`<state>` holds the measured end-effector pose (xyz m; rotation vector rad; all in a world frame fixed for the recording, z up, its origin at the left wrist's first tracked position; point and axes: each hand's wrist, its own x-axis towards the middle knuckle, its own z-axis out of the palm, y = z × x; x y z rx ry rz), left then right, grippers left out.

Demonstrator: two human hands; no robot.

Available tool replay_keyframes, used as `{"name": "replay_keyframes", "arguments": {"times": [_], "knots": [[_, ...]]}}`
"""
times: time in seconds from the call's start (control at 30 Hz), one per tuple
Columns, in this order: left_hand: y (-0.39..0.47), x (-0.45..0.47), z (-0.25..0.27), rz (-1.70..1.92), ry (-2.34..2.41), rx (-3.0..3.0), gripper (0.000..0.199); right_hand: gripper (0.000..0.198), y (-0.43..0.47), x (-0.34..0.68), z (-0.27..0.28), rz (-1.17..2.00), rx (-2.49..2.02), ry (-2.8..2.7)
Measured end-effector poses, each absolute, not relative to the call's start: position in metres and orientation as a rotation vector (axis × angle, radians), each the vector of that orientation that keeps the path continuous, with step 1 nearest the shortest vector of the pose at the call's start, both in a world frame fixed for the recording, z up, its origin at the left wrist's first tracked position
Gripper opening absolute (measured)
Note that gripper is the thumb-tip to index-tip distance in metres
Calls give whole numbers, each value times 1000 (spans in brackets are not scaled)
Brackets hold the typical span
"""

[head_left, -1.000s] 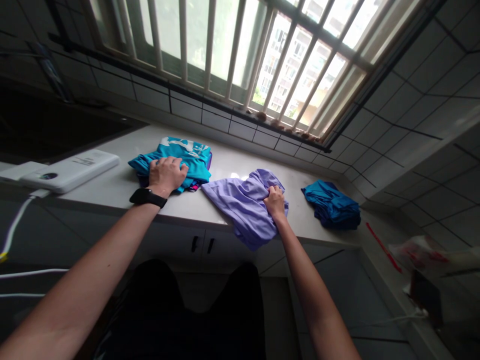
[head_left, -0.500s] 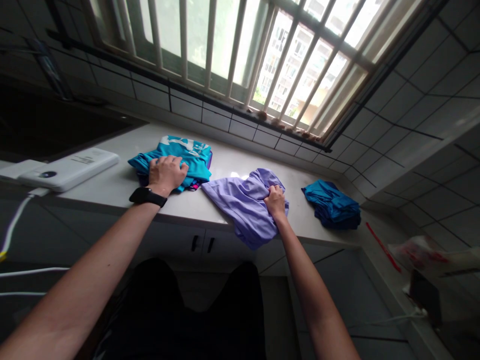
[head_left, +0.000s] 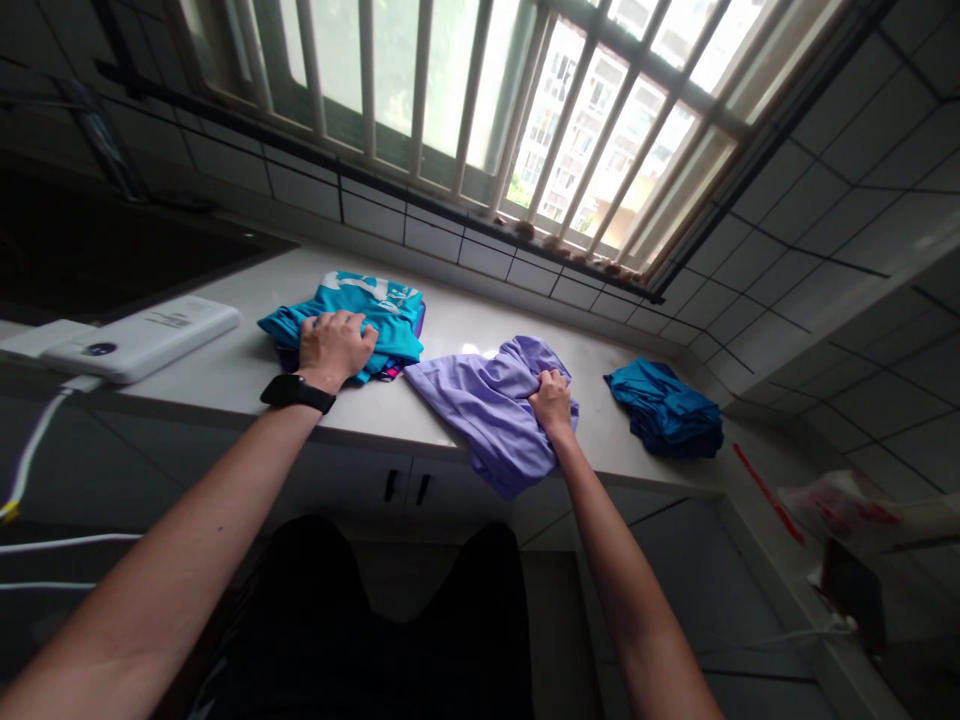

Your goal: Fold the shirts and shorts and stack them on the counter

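My left hand (head_left: 335, 347), with a black watch (head_left: 298, 393) at its wrist, lies palm down on a stack of folded clothes. On top of that stack is a teal garment (head_left: 375, 310) with a white print; purple and pink cloth peeks out beneath it. The fingers of this hand rest flat. My right hand (head_left: 553, 402) is closed around a bunched fold of a lavender garment (head_left: 487, 405). That garment is crumpled on the counter, its lower part hanging over the front edge. Its left corner lies close beside the teal stack.
A folded blue garment pile (head_left: 666, 410) sits on the white counter (head_left: 442, 310) to the right. At the left is a white power bank (head_left: 142, 335) with a cable (head_left: 34, 450). A red strip (head_left: 766, 492) and a plastic bag (head_left: 840, 505) lie far right. A barred window (head_left: 480, 110) is behind.
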<state>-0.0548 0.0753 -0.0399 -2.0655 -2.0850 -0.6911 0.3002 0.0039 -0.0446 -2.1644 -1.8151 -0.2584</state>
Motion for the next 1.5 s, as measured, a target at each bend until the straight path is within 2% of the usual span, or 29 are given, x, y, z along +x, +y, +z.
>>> {"name": "replay_keyframes", "arguments": {"times": [0.67,1.0,1.13,1.3,1.4,1.5], "knots": [[74,-54,-38,-715,-2107,-2084,58,31,4,300,-46,-279,-2165,-1811],[66,-50,-30,-798,-2105,-2082,50,33,5,289,-26,-180,-2288,-1979],[47,-32,-13,-1033,-1703,-2472,45,27,2,266,4,109,-2012,-2213],[20,9,10,-1300,-1137,-3071,68,17,-10,230,48,386,-1354,-2261],[7,19,21,-1347,-987,-3197,43,14,-24,219,73,455,-1041,-2156],[-3,19,32,-1475,-983,-3140,26,7,-41,218,87,388,-1007,-2106]]}}
